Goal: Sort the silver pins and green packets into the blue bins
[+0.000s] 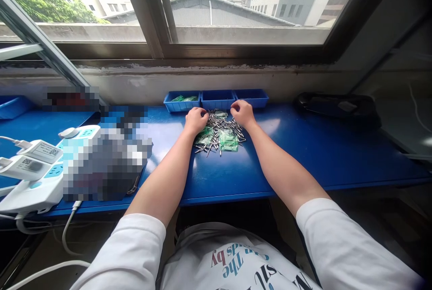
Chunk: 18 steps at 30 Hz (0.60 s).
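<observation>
A pile of slim metal pins or bits (221, 123) lies on the blue table, with small green-tinted clear plastic packets (228, 140) on and among it. My left hand (196, 120) is at the pile's left edge, its fingers curled together. Whatever they may hold is too small to make out. At the pile's upper right, just before the right-hand blue bin, my right hand (243, 113) has thumb and fingers bent toward each other in a pinch. Anything between those fingertips cannot be made out either.
Behind the pile stand a blue bin with green packets (182, 101), a middle blue bin (218, 99) and a right blue bin (253, 97). A white power strip (40, 191) with chargers and cables sits left. A dark pouch (337, 106) lies right. Blurred items occupy the left side.
</observation>
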Each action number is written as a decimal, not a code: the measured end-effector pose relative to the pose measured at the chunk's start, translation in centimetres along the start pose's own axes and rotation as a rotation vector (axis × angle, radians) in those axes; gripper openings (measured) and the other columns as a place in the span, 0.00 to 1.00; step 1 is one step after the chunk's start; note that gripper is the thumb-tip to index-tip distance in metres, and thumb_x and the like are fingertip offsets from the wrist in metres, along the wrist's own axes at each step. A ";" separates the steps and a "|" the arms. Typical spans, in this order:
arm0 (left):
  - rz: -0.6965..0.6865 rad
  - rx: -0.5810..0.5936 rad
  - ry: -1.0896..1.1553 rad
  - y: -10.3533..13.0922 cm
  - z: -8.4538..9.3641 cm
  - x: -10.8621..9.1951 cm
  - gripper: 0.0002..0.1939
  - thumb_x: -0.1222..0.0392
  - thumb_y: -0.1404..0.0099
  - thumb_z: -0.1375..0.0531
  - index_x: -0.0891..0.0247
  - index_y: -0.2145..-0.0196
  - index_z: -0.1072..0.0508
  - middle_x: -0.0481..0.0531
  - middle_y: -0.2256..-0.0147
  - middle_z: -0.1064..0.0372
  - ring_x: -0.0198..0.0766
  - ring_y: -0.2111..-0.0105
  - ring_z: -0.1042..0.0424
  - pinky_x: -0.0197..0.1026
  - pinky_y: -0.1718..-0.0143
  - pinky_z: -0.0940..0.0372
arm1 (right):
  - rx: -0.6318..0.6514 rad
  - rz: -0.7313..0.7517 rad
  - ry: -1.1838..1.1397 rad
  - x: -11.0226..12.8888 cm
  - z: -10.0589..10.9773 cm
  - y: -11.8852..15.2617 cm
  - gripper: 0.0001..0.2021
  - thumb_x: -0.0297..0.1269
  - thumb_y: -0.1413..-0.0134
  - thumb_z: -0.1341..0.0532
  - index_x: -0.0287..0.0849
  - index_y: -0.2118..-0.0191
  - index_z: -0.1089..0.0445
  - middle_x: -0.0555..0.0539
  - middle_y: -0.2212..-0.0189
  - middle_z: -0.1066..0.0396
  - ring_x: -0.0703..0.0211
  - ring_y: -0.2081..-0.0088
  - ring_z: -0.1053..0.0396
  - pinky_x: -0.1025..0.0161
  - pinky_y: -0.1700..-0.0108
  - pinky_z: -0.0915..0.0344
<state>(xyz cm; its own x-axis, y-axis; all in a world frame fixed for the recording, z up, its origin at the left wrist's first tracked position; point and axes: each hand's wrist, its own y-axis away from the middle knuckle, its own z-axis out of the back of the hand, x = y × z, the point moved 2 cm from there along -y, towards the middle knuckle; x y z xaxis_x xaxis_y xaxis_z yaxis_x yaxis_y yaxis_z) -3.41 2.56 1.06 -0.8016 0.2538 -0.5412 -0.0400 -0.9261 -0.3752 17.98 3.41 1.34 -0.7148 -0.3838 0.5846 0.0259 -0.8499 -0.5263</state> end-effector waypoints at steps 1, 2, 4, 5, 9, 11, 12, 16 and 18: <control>0.000 -0.002 -0.004 0.0 0.0 0.0 0.12 0.56 0.40 0.45 0.59 0.63 0.24 0.56 0.54 0.28 0.48 0.52 0.31 0.49 0.48 0.38 | 0.060 0.018 -0.017 0.2 -0.2 0.1 0.08 0.32 0.51 0.43 0.41 0.66 0.27 0.43 0.67 0.29 0.51 0.61 0.34 0.55 0.55 0.36; 0.003 -0.002 -0.010 0.0 0.0 0.1 0.12 0.56 0.40 0.45 0.59 0.63 0.24 0.56 0.54 0.28 0.48 0.52 0.31 0.50 0.48 0.38 | 0.114 0.031 -0.024 0.4 -0.3 0.3 0.08 0.33 0.52 0.42 0.41 0.67 0.26 0.44 0.68 0.29 0.53 0.62 0.33 0.57 0.56 0.36; 0.006 0.003 -0.020 0.0 -0.1 0.1 0.12 0.55 0.40 0.44 0.59 0.63 0.23 0.56 0.54 0.28 0.49 0.52 0.31 0.50 0.48 0.38 | 0.195 0.053 -0.012 0.7 -0.7 0.5 0.09 0.36 0.53 0.39 0.41 0.65 0.25 0.45 0.68 0.29 0.54 0.62 0.33 0.58 0.56 0.36; 0.001 0.009 -0.023 -0.1 -0.1 0.2 0.13 0.55 0.40 0.44 0.59 0.63 0.23 0.56 0.55 0.28 0.48 0.52 0.31 0.49 0.48 0.38 | 0.229 0.065 0.001 0.8 -0.8 0.7 0.10 0.38 0.54 0.38 0.41 0.64 0.24 0.44 0.66 0.29 0.53 0.61 0.33 0.57 0.55 0.37; -0.054 0.034 -0.023 -0.1 -0.6 0.4 0.15 0.53 0.40 0.44 0.60 0.61 0.23 0.56 0.55 0.27 0.47 0.52 0.30 0.47 0.47 0.38 | 0.325 0.087 0.061 1.1 -1.3 1.1 0.14 0.42 0.56 0.34 0.42 0.62 0.23 0.43 0.62 0.29 0.51 0.57 0.34 0.55 0.50 0.39; -0.076 0.038 -0.027 -0.1 -0.8 0.5 0.15 0.51 0.40 0.44 0.60 0.61 0.22 0.56 0.54 0.28 0.47 0.52 0.31 0.48 0.46 0.39 | 0.349 0.092 0.072 1.2 -1.4 1.1 0.10 0.40 0.54 0.35 0.42 0.65 0.23 0.43 0.63 0.29 0.52 0.59 0.34 0.56 0.51 0.38; -0.080 0.039 -0.031 -0.1 -0.8 0.6 0.16 0.51 0.40 0.44 0.59 0.61 0.22 0.56 0.54 0.28 0.48 0.52 0.31 0.48 0.46 0.39 | 0.356 0.097 0.068 1.4 -1.4 1.1 0.09 0.39 0.52 0.35 0.42 0.66 0.23 0.43 0.65 0.29 0.53 0.60 0.34 0.57 0.52 0.38; -0.070 0.045 -0.049 0.0 -0.8 0.4 0.16 0.51 0.40 0.44 0.59 0.60 0.22 0.57 0.54 0.28 0.49 0.52 0.31 0.49 0.47 0.38 | 0.355 0.108 0.032 1.7 -1.4 1.1 0.05 0.36 0.52 0.35 0.41 0.70 0.24 0.45 0.68 0.28 0.56 0.64 0.34 0.59 0.57 0.38; -0.064 0.049 -0.055 0.0 -0.7 0.4 0.16 0.51 0.40 0.44 0.59 0.61 0.22 0.57 0.54 0.28 0.50 0.52 0.31 0.50 0.48 0.38 | 0.357 0.101 0.015 1.6 -1.4 1.1 0.04 0.36 0.51 0.35 0.42 0.71 0.25 0.46 0.69 0.29 0.57 0.65 0.34 0.60 0.58 0.39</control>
<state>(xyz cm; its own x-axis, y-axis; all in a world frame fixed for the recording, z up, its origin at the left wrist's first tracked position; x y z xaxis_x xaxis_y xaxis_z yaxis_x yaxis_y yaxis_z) -3.27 2.81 0.32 -0.8282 0.2985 -0.4743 -0.1205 -0.9214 -0.3695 15.83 2.41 0.84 -0.7063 -0.4694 0.5300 0.3373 -0.8813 -0.3310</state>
